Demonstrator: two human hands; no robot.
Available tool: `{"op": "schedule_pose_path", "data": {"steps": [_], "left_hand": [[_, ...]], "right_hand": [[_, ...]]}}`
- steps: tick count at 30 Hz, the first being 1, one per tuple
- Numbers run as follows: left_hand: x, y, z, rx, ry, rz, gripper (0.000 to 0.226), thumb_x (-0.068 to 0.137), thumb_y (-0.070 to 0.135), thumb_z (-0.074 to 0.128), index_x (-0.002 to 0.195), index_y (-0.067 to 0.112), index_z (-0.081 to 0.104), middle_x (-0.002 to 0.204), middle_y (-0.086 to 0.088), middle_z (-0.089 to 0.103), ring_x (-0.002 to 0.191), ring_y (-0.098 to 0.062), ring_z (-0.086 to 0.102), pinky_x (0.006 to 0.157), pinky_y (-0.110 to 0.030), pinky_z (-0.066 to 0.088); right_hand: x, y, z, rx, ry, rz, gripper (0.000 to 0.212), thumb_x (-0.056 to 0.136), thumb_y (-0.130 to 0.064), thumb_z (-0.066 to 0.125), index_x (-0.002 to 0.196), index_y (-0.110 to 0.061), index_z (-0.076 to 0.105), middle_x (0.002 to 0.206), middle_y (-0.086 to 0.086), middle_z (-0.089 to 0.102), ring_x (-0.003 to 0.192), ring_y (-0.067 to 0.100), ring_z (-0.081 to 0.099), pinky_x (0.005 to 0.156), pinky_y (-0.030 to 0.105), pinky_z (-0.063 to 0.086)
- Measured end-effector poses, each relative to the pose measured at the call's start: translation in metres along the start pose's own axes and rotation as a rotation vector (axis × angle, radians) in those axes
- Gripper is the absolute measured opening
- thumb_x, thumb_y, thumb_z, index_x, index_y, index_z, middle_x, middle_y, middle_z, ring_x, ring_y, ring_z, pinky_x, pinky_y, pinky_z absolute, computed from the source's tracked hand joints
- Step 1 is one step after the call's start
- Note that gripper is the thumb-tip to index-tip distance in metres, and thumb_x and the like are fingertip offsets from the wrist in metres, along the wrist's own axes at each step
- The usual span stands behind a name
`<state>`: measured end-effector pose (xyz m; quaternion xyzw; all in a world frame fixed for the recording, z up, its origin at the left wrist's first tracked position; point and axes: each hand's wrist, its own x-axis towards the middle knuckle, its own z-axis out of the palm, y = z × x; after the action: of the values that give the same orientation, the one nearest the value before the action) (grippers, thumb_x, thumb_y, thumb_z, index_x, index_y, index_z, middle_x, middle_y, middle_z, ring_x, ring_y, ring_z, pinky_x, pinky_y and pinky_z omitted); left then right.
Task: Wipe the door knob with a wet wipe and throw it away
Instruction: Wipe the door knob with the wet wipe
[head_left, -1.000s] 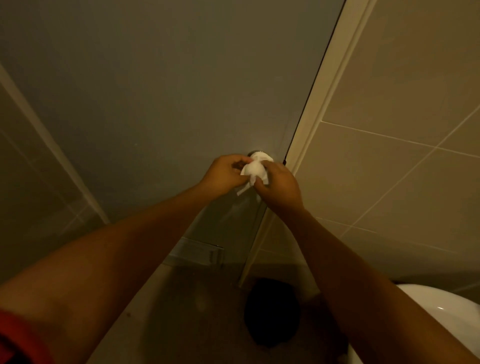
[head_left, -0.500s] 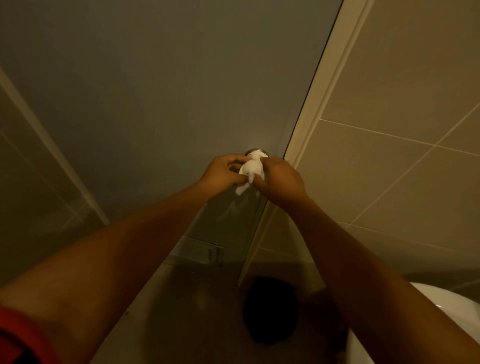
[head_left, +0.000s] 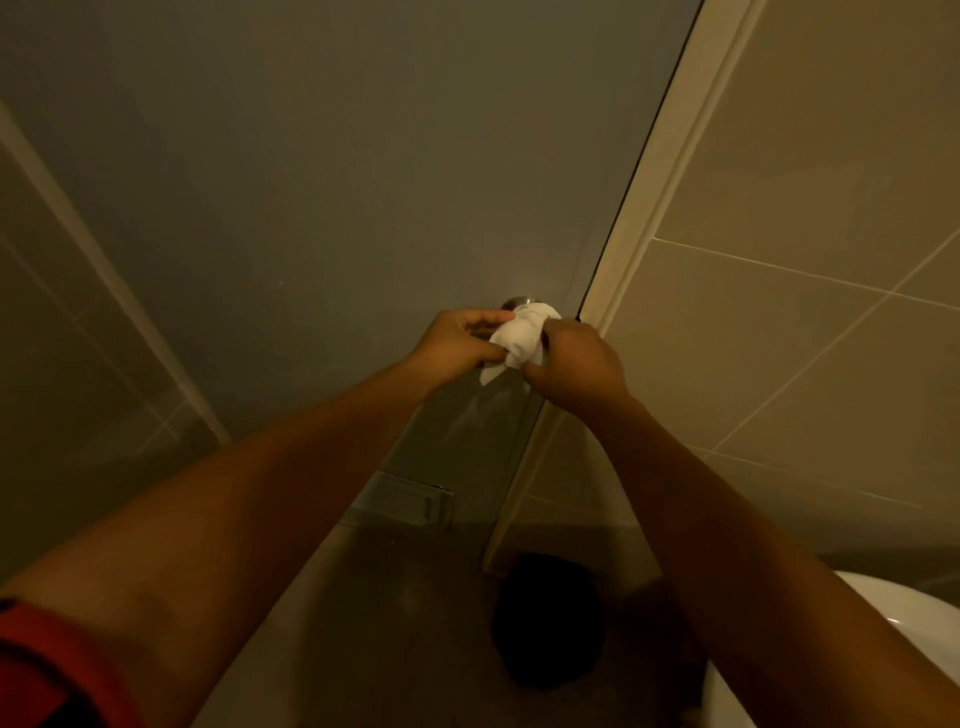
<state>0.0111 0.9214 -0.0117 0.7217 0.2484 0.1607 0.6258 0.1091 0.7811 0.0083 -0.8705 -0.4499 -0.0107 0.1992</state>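
Just right of the frame's centre, the right hand (head_left: 574, 366) curls around the right side of a bunched white wet wipe (head_left: 522, 338), its fingers folded in against the cloth and its back turned to the camera. The left hand (head_left: 457, 343) meets it from the left, thumb and fingertips pinching the wipe's left edge, so both hands grasp the same wad from either side. A loose corner of the wipe hangs below the hands. The wad sits pressed over the door knob (head_left: 517, 302), of which only a curved metallic sliver shows just above the hands; the rest is hidden by the wipe and fingers.

Both bare forearms run from the lower corners of the frame up to the middle, and a red sleeve (head_left: 47, 670) shows at the lower left edge. The knob belongs to a grey door (head_left: 337, 182) that fills the upper middle and left of the picture. A pale door frame (head_left: 670, 156) slants along its right edge, and beige wall tiles (head_left: 831, 260) cover the right side. In the lower middle of the frame a dark round bin (head_left: 548, 623) stands on the floor, in deep shadow. At the lower right corner the white curve of a toilet (head_left: 904, 623) is visible. The lighting is dim and yellowish throughout.
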Motion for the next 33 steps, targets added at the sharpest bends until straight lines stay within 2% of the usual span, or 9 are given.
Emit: {"op": "schedule_pose_path", "data": {"steps": [4, 9, 14, 16, 20, 22, 24, 29, 33], "left_hand": [[0.001, 0.004, 0.0, 0.125, -0.003, 0.075, 0.055, 0.074, -0.008, 0.074, 0.126, 0.007, 0.065, 0.124, -0.014, 0.068, 0.116, -0.026, 0.064, 0.099, -0.039, 0.053], [0.006, 0.017, -0.012, 0.396, -0.148, 0.165, 0.064, 0.071, -0.003, 0.077, 0.131, 0.011, 0.061, 0.128, -0.008, 0.065, 0.112, -0.019, 0.064, 0.097, -0.034, 0.053], [0.008, 0.022, -0.018, 0.541, -0.139, 0.241, 0.052, 0.078, 0.01, 0.077, 0.128, 0.016, 0.064, 0.123, -0.004, 0.063, 0.105, -0.016, 0.064, 0.091, -0.023, 0.05], [0.01, 0.024, -0.017, 0.606, -0.127, 0.29, 0.05, 0.077, 0.014, 0.079, 0.125, 0.014, 0.066, 0.119, -0.005, 0.063, 0.103, -0.017, 0.063, 0.09, -0.024, 0.05], [0.013, 0.028, -0.013, 0.735, -0.137, 0.373, 0.048, 0.075, 0.02, 0.079, 0.122, 0.015, 0.068, 0.116, -0.004, 0.064, 0.102, -0.018, 0.063, 0.093, -0.035, 0.054], [0.014, 0.029, -0.013, 0.736, -0.126, 0.362, 0.049, 0.074, 0.021, 0.08, 0.122, 0.016, 0.068, 0.118, -0.004, 0.066, 0.103, -0.017, 0.063, 0.093, -0.034, 0.054], [0.012, 0.027, -0.015, 0.649, -0.116, 0.303, 0.052, 0.073, 0.019, 0.082, 0.122, 0.016, 0.068, 0.117, -0.005, 0.069, 0.101, -0.014, 0.065, 0.092, -0.032, 0.056], [0.007, 0.008, -0.012, 0.481, -0.107, 0.254, 0.048, 0.073, 0.006, 0.078, 0.118, 0.013, 0.064, 0.102, -0.007, 0.071, 0.086, -0.019, 0.069, 0.083, -0.038, 0.059], [0.009, 0.007, -0.009, 0.481, -0.102, 0.29, 0.049, 0.076, 0.013, 0.078, 0.123, 0.013, 0.064, 0.1, 0.0, 0.066, 0.087, -0.013, 0.066, 0.079, -0.026, 0.056]], "right_hand": [[0.005, 0.003, -0.002, -0.056, 0.029, 0.134, 0.052, 0.072, -0.049, 0.074, 0.111, -0.015, 0.066, 0.106, 0.008, 0.065, 0.096, 0.027, 0.062, 0.078, 0.038, 0.056], [-0.005, 0.0, 0.004, 0.049, 0.269, 0.086, 0.054, 0.073, -0.029, 0.074, 0.12, -0.012, 0.051, 0.116, 0.009, 0.05, 0.106, 0.025, 0.048, 0.084, 0.035, 0.049], [-0.009, 0.004, 0.025, 0.267, 0.247, -0.076, 0.039, 0.084, -0.012, 0.069, 0.12, 0.001, 0.06, 0.107, 0.018, 0.061, 0.094, 0.029, 0.058, 0.076, 0.025, 0.044], [-0.01, 0.008, 0.037, 0.297, 0.281, -0.065, 0.036, 0.086, -0.016, 0.07, 0.118, 0.0, 0.063, 0.103, 0.017, 0.066, 0.089, 0.027, 0.061, 0.071, 0.013, 0.038], [-0.013, 0.007, 0.053, 0.524, 0.34, 0.075, 0.032, 0.088, -0.017, 0.07, 0.119, -0.008, 0.067, 0.1, 0.006, 0.071, 0.082, 0.011, 0.062, 0.071, 0.016, 0.05], [-0.011, 0.008, 0.051, 0.5, 0.368, 0.046, 0.03, 0.087, -0.016, 0.072, 0.115, -0.006, 0.068, 0.096, 0.007, 0.072, 0.078, 0.011, 0.061, 0.069, 0.019, 0.052], [-0.007, 0.01, 0.046, 0.379, 0.37, -0.076, 0.029, 0.084, -0.015, 0.075, 0.109, -0.002, 0.069, 0.094, 0.014, 0.071, 0.079, 0.021, 0.063, 0.069, 0.031, 0.054], [0.002, 0.013, 0.036, 0.142, 0.332, -0.236, 0.044, 0.078, -0.011, 0.074, 0.119, 0.004, 0.063, 0.107, 0.025, 0.065, 0.094, 0.04, 0.064, 0.079, 0.03, 0.043], [-0.005, 0.014, 0.05, 0.359, 0.39, -0.109, 0.038, 0.083, -0.015, 0.071, 0.118, 0.0, 0.066, 0.1, 0.018, 0.07, 0.086, 0.029, 0.066, 0.074, 0.027, 0.052]]}}
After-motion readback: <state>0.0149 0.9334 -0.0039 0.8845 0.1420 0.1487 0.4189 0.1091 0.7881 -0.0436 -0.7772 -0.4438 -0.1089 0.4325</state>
